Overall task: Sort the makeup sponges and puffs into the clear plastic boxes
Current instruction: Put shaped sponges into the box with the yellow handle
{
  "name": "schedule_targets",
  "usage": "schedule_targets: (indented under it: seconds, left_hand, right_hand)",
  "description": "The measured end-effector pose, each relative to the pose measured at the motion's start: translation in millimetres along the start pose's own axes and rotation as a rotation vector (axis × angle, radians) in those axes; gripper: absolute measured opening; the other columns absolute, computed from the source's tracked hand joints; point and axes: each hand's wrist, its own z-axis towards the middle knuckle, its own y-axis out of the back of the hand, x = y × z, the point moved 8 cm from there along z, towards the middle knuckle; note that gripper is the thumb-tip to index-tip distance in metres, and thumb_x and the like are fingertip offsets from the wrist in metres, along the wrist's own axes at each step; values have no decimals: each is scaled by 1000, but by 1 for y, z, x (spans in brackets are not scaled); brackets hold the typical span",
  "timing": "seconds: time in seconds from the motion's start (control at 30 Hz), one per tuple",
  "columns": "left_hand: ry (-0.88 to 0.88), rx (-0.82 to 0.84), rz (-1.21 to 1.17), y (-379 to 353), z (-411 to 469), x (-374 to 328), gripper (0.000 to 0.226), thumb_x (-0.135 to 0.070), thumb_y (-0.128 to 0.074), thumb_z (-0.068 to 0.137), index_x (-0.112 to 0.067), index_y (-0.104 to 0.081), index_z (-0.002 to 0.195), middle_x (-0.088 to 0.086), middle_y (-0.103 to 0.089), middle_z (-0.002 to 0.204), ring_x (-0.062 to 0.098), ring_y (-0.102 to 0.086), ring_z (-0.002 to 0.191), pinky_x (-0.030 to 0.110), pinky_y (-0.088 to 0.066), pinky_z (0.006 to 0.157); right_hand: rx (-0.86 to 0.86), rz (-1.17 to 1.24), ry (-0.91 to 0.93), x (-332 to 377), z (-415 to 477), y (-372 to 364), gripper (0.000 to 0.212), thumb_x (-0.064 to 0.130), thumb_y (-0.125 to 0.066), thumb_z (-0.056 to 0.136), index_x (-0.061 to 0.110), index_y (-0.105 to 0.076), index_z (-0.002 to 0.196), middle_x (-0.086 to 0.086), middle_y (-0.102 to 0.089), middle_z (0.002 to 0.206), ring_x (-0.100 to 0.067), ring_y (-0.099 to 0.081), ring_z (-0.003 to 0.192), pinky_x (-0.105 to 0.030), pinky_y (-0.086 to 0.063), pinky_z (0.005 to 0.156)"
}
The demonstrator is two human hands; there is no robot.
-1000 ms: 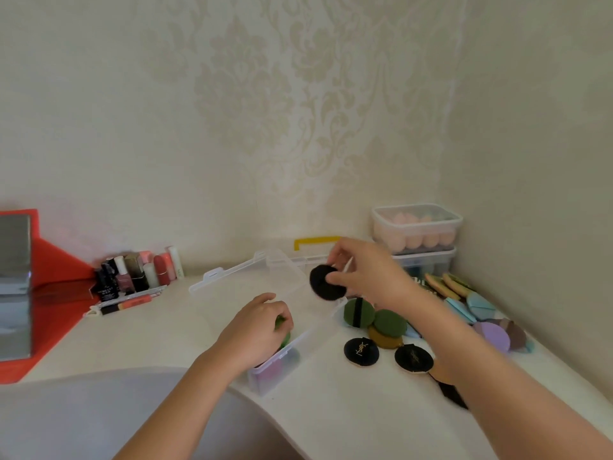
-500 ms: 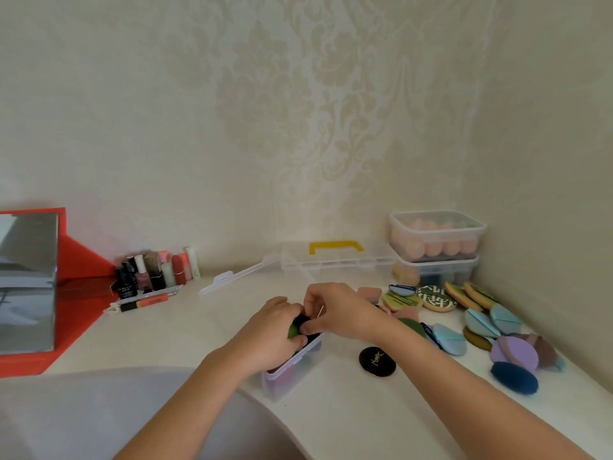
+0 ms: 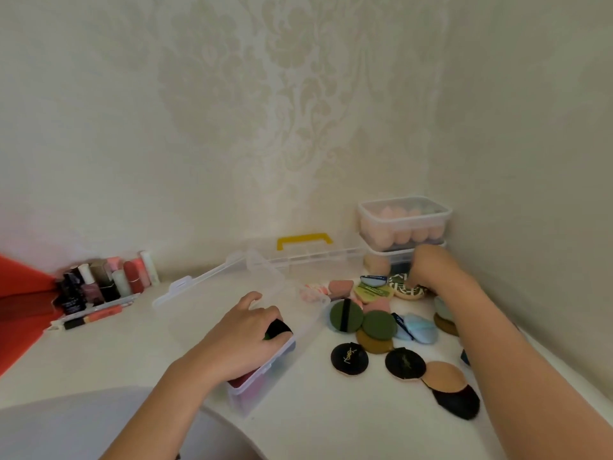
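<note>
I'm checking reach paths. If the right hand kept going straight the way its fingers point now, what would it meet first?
The right hand points down at the pile, fingertips at the green-and-white patterned puff. That puff likely comes first; whether they already touch it is unclear.

My left hand (image 3: 243, 336) covers most of the black puff (image 3: 278, 329) and the clear box (image 3: 265, 380) contents under it. At 3 o'clock, right hand (image 3: 431, 268) fingertips hidden behind the patterned puff (image 3: 406, 288); can't tell grip. Right forearm hides puffs behind. Red item (image 3: 23, 313) cut off at 9 o'clock. Bottle (image 3: 71, 295) labels too blurry.
</note>
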Motion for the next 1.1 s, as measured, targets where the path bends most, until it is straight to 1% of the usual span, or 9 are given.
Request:
schedule_targets:
  seconds: [0.13, 0.23, 0.33, 0.47, 0.57, 0.7, 0.87, 1.0, 1.1]
  left_hand:
    - [-13, -29, 30, -1, 0, 0, 39, -56, -35, 92, -25, -56, 104, -10, -59, 117, 8, -9, 142, 26, -33, 101]
    - [-19, -46, -3, -1, 0, 0, 35, -54, -38, 92, -26, -57, 102, -12, -59, 116, 8, -11, 141, 26, -32, 102]
    - [-13, -73, -65, 1, 0, 1, 25, -48, -43, 92, -29, -58, 98, -13, -59, 116, 7, -13, 140, 25, -31, 103]
    - [-26, -105, -106, 2, -1, 1, 19, -43, -46, 91, -30, -59, 96, -14, -60, 114, 5, -16, 139, 24, -29, 103]
    - [-28, -135, -98, 4, -1, 0, 26, -46, -48, 90, -26, -61, 101, -14, -58, 115, 6, -19, 137, 21, -27, 104]
    - [-21, -164, -67, 7, -2, -2, 33, -51, -45, 90, -27, -62, 104, -10, -51, 114, 8, -26, 126, 20, -30, 99]
    - [-3, -174, -20, 9, -4, -4, 32, -48, -34, 95, -35, -58, 112, -5, -43, 106, 12, -26, 112, 18, -24, 88]
    - [11, -194, -83, 9, -3, -1, 30, -40, -36, 96, -35, -53, 120, -7, -45, 105, 10, -25, 115, 18, -25, 90]
    - [45, -227, -172, 11, -4, 3, 35, -41, -45, 92, -30, -45, 125, -7, -51, 109, 9, -25, 122, 20, -31, 93]
  right_hand:
    - [-34, -49, -72, -16, 7, -8, 20, 22, -72, 81, 11, -62, 94, -5, -59, 87, -21, -57, 82, -30, -50, 73]
    - [-130, -32, -68, -15, 8, -5, 10, 15, -59, 89, 10, -63, 98, -9, -65, 98, -23, -61, 87, -30, -48, 70]
    - [-185, -30, -72, -15, 5, 0, 12, 13, -55, 92, 8, -62, 101, -11, -65, 104, -24, -62, 94, -32, -49, 74]
    - [-301, 29, -13, -5, -4, 25, 13, 10, -53, 92, 8, -62, 101, -13, -65, 105, -28, -62, 96, -36, -50, 79]
    - [-360, 86, 96, 16, -18, 56, 15, 15, -55, 88, 10, -66, 97, -11, -68, 98, -28, -62, 90, -31, -48, 70]
    - [-309, 278, 264, 58, -54, 87, 14, 17, -60, 85, 17, -64, 98, -4, -65, 95, -23, -61, 90, -35, -52, 76]
    - [-369, 429, 444, 96, -91, 98, 13, 16, -61, 83, 20, -62, 96, 3, -64, 86, -16, -59, 81, -29, -46, 68]
    - [-204, 642, 593, 128, -108, 76, 18, 14, -67, 80, 26, -61, 93, 6, -66, 84, -12, -61, 77, -29, -51, 70]
    - [-67, 694, 686, 154, -119, 43, 18, 11, -67, 80, 24, -62, 93, 6, -63, 81, -9, -58, 71, -24, -49, 63]
